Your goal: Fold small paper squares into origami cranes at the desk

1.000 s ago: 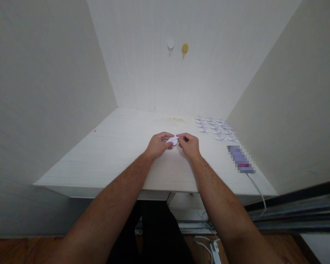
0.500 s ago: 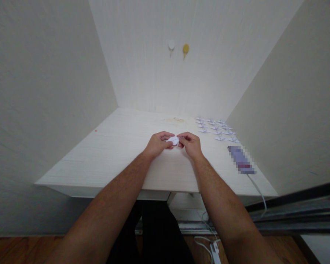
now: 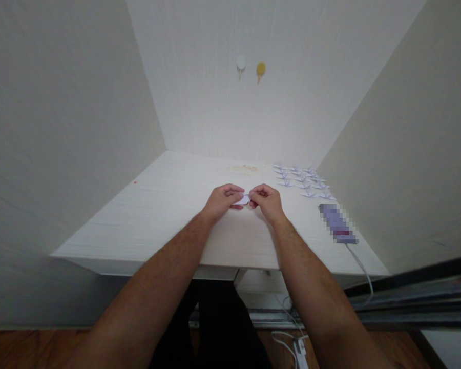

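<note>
Between my hands, just above the white desk (image 3: 146, 215), is a small piece of folded white paper (image 3: 245, 200). My left hand (image 3: 223, 201) pinches its left part, thumb on top and fingers behind. At the paper's right end, my right hand (image 3: 268, 201) has thumb and forefinger pressed together on it. The fingers cover much of the paper, so its full shape is hidden. Several folded white paper cranes (image 3: 301, 178) stand in rows at the back right of the desk, beyond my right hand.
A blurred-out phone-like device (image 3: 337, 224) lies at the right, with a white cable (image 3: 361, 264) running over the desk's edge. A white hook (image 3: 241, 63) and a yellow hook (image 3: 260, 68) are on the back wall. Side walls enclose the desk. A power strip (image 3: 300, 352) lies on the floor.
My left thumb has moved up and right over the paper, which now shows less between the hands. My right fingers have shifted slightly at its right end.
</note>
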A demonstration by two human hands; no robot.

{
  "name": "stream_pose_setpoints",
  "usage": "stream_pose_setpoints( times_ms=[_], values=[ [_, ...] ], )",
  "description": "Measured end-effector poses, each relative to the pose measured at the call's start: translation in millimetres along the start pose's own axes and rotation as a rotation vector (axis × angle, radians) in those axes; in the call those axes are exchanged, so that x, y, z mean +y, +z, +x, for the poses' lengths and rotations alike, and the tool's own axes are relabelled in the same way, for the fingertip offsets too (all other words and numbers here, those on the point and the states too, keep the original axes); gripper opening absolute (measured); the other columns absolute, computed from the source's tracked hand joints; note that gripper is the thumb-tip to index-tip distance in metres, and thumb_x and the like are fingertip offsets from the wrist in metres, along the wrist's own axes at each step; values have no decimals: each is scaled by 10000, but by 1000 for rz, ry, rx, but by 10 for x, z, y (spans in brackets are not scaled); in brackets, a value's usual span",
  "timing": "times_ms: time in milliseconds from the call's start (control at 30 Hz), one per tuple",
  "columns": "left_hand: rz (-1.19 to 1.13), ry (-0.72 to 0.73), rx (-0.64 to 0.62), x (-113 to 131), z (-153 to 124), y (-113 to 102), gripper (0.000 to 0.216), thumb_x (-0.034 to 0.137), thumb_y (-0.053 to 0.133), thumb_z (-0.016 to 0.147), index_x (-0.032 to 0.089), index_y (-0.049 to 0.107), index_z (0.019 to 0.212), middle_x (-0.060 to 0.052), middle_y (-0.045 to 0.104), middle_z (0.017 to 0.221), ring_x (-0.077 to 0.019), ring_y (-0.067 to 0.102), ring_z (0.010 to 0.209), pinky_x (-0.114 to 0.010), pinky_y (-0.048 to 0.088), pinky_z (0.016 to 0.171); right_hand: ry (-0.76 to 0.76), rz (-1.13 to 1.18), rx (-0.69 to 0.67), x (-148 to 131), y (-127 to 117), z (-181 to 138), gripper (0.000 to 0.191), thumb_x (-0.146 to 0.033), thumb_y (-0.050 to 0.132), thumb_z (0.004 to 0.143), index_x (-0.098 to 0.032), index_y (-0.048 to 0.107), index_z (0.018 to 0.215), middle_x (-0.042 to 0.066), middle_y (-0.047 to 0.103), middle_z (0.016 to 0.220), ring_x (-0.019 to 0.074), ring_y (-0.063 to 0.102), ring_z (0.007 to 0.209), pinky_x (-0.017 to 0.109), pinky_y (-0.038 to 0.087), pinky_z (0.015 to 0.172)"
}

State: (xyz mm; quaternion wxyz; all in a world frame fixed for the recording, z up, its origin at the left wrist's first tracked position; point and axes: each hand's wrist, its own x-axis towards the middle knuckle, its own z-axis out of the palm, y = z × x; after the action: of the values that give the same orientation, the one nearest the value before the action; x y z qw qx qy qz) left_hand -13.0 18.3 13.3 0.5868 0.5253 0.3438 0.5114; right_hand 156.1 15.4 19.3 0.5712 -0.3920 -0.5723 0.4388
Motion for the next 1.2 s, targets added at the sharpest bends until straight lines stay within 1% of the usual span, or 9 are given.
stream_pose_setpoints(
  times_ms=[100,233,333,433,533,733,933,1067,1200],
  values=[
    [0,13,46,-3,8,17,388,329,813,621,134,646,912,-35,665,779,-168,662,737,-331,592,637,0,-22,5,0,19,-2,194,-298,727,654,-174,605,741,-32,609,507,101,536,422,219,437,434],
    [-4,6,67,0,15,26,464,250,824,582,153,648,999,-18,647,808,-163,664,737,-322,594,625,29,-32,21,-10,33,-1,260,-292,729,625,-173,613,824,-38,618,532,100,535,427,222,444,435],
    [16,-21,77,-3,17,32,476,259,809,607,144,657,1042,-27,658,790,-172,673,740,-325,594,636,40,-66,35,-12,33,1,250,-294,722,626,-163,630,818,-22,626,542,103,542,443,225,446,441],
    [48,-62,70,-16,20,36,446,312,802,634,112,670,1011,-75,695,800,-208,694,769,-320,584,629,32,-87,36,-1,32,5,237,-326,717,648,-160,642,799,-5,643,572,106,558,469,224,448,446],
    [61,-76,50,-28,23,35,452,326,819,617,99,676,980,-101,712,812,-223,705,765,-313,575,624,28,-89,33,27,30,13,243,-338,713,661,-159,649,811,1,651,590,112,579,494,222,452,454],
    [56,-28,103,-19,27,35,435,326,834,579,96,679,914,-81,711,777,-194,694,706,-309,570,629,22,-58,26,84,25,30,258,-318,696,678,-155,652,873,7,661,610,127,608,535,224,459,471],
    [52,-6,153,1,31,41,406,311,820,587,98,668,898,-87,722,819,-173,687,703,-279,557,617,20,-89,49,66,56,24,294,-321,744,623,-153,657,847,-9,648,642,92,530,487,216,436,439],
    [58,3,129,-5,34,41,393,316,819,590,106,670,887,-84,725,829,-169,684,713,-281,558,629,25,-119,58,64,78,18,246,-344,729,647,-155,647,781,-15,628,588,84,498,450,210,402,424],
    [69,21,121,-19,39,41,378,312,819,592,111,670,876,-79,722,818,-163,678,701,-286,556,634,29,-107,58,56,78,17,229,-354,706,677,-152,659,772,-22,600,529,90,498,432,217,404,434]
  ],
)
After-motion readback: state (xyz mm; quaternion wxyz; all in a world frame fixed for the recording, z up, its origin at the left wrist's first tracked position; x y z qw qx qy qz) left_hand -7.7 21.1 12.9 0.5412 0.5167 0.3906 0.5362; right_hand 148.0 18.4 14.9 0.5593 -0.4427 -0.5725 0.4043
